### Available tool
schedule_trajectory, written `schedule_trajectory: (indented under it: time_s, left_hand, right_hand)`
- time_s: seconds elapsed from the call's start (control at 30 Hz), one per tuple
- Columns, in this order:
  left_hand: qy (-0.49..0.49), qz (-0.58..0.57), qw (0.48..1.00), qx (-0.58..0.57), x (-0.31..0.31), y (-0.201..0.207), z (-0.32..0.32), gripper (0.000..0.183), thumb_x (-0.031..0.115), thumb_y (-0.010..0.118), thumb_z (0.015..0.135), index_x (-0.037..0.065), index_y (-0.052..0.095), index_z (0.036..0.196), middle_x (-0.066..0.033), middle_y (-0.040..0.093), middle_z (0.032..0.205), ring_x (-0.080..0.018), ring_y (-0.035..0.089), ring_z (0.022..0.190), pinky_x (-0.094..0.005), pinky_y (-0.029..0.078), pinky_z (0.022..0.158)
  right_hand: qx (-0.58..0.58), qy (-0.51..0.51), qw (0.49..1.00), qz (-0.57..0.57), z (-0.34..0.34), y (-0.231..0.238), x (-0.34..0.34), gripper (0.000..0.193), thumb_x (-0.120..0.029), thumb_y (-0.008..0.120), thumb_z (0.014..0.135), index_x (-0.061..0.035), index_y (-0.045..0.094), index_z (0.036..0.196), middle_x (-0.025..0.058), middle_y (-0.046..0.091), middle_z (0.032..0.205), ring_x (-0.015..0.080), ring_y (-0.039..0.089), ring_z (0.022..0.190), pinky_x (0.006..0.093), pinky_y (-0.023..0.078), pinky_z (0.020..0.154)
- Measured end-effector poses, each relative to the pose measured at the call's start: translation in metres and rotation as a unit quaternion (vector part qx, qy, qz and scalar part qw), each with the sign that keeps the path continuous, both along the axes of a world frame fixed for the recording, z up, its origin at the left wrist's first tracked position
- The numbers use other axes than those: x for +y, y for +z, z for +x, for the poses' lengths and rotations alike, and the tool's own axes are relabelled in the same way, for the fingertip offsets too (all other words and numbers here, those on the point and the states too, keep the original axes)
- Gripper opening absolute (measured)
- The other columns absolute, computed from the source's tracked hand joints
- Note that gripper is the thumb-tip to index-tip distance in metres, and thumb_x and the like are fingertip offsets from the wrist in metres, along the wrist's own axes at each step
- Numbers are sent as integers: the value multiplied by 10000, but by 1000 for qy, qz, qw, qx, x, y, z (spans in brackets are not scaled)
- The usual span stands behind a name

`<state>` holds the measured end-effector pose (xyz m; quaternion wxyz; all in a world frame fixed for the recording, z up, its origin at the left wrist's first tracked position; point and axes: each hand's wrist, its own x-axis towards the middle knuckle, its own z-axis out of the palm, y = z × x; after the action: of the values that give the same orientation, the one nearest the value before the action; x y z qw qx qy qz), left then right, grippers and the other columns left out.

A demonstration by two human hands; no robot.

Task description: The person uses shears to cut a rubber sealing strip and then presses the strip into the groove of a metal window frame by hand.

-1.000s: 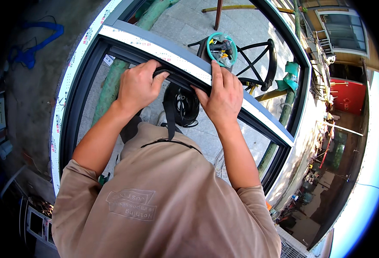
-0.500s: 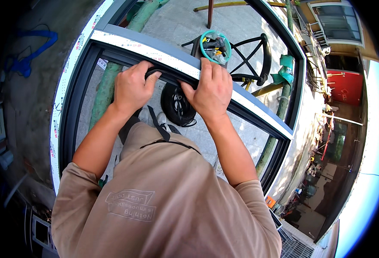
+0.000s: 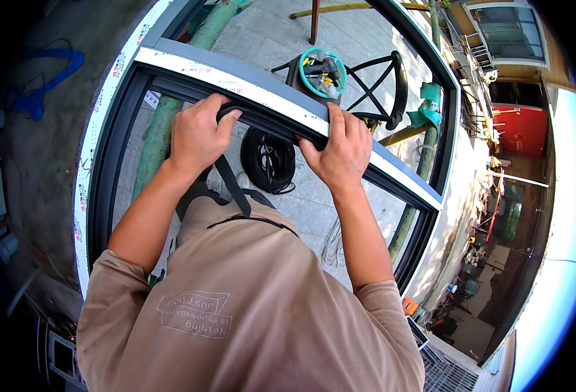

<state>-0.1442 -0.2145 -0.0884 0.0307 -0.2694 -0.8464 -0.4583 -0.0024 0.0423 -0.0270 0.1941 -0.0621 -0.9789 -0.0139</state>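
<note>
My left hand (image 3: 201,134) is closed on a black rubber strip (image 3: 234,186), whose loop shows by the thumb and whose tail hangs toward my waist. That hand rests against the crossbar of a grey metal window frame (image 3: 262,93), which is covered in white printed film. Along the crossbar's near side runs a dark groove, where the strip appears to lie between my hands. My right hand (image 3: 342,149) grips the crossbar farther right, fingers over the top and thumb pressed at the groove. The fingertips of both hands are partly hidden.
Below the frame lies a black coil (image 3: 267,160) on the paving. A turquoise basket (image 3: 305,68) of small parts and a tool stands on a stool beyond the crossbar. Green-wrapped poles (image 3: 150,147) pass under the frame. A blue hose (image 3: 56,75) lies at far left.
My right hand has slid rightward along the crossbar, away from the left. My left hand stays nearly in place, and the hanging strip has shifted slightly left.
</note>
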Motion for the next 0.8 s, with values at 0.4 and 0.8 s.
schedule_trajectory:
  time_s: [0.4,0.8]
  left_hand:
    - [3,5,1000,1,2,2,0,208,199,839,1013,27,801,1124,-204,843,1065,-437,813,998,-495,634,837]
    - [-4,-8,1000,-20,2,3,-1,227,218,845,984,34,796,1107,-219,828,1011,-449,807,918,-536,630,788]
  right_hand:
    - [22,-13,999,-27,-17,1,-21,864,-380,1043,720,-9,676,1408,195,720,1228,414,687,1138,526,538,1013]
    - [-81,129,987,-58,-78,18,-60,1092,-361,1015,791,-75,505,1714,171,682,1309,373,679,1160,471,549,1009]
